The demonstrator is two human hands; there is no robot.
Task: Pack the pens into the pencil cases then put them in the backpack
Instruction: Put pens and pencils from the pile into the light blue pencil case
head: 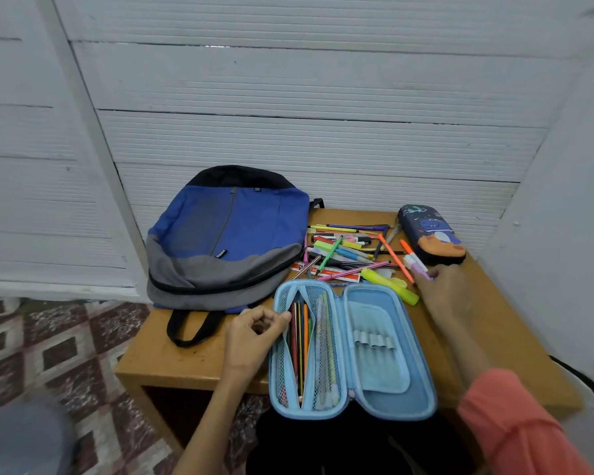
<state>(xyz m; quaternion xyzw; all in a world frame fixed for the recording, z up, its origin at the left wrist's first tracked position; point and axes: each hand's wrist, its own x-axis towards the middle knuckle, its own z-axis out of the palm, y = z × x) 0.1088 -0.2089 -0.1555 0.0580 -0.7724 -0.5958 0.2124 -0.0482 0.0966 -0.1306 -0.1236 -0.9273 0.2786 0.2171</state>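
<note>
Wooden table (192,365), lower centre, carries a soft blue-and-grey fabric backpack (227,234) at centre-left. Right of it are a rigid oval light-blue pencil case (391,399), lying open, and a closed dark-blue pencil case (432,234). I log loose pens (347,248) piled centre-right; left hand (251,337) pinches the open case's mesh pocket rim; right hand (443,289), blurred, touches a white-lilac marker (415,264), grip not discernible.

Your left hand (251,337) pinched the edge of the mesh pocket (311,354) in the open light-blue pencil case (415,399) on the wooden table (192,365); pencils (300,337) lay inside the pocket. Your right hand (450,293), blurred, touched a white-and-purple marker (416,265) beside the dark-blue pencil case (432,234); grip unclear. Loose pens (347,248) lay between that case and the blue-grey backpack (227,234).
</note>
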